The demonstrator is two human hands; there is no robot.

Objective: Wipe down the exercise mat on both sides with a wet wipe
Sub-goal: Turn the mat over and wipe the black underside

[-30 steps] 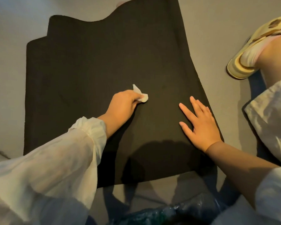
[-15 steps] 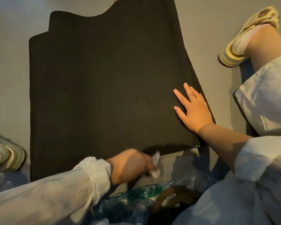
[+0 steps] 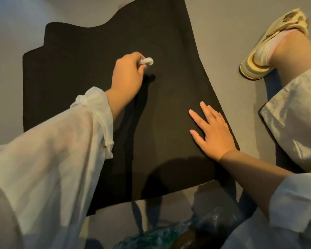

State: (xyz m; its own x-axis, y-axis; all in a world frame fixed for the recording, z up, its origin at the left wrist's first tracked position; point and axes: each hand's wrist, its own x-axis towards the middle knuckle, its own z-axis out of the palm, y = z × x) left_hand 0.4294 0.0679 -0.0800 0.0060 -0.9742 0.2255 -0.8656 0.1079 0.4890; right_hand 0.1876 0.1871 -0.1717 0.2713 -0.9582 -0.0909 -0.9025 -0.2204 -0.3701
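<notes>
Left hand [image 3: 127, 74], gripping the balled wet wipe [image 3: 147, 61], is back up mid-mat [image 3: 79, 69] from the near edge; right hand [image 3: 212, 130] stays flat, pinning. This side's wiping continues.

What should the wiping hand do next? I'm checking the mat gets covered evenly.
Probably draw the wet wipe back toward the body in one stroke. The left hand grips it bunched up over the far middle of the mat, while the right hand lies flat near the right edge, pinning the mat. The dark surface between the wipe and the near edge lies open to that stroke.
</notes>
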